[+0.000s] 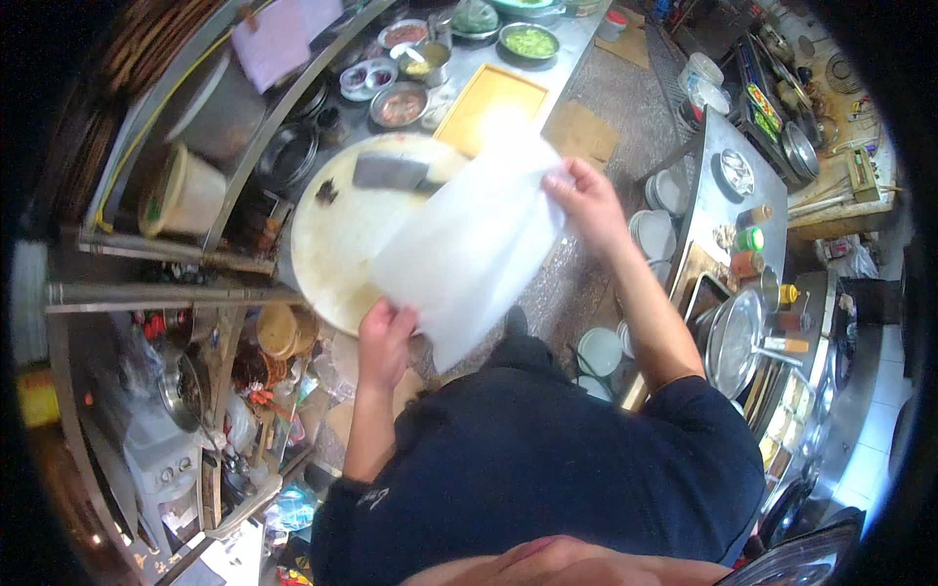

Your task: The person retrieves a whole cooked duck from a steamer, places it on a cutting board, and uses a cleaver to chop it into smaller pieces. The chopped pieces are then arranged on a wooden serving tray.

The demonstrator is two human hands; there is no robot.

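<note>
Stretched between my two hands is a thin, translucent white plastic bag (469, 244). My left hand (384, 342) pinches its lower left edge. Higher up, my right hand (589, 200) grips the upper right corner between thumb and fingers. Behind the bag lies a large round white chopping board (327, 249), partly covered by it. A cleaver (389, 171) rests flat near the board's far side, its handle end partly hidden by the bag. Left of the blade sits a small dark scrap of food (326, 191).
Beyond the board stand a yellow tray (493, 103), a bowl of chopped greens (529, 41) and a bowl of pinkish food (399, 104). A steel counter (723, 200) with jars and a large strainer (733, 342) runs along my right. Shelves with a white tub (183, 190) line the left.
</note>
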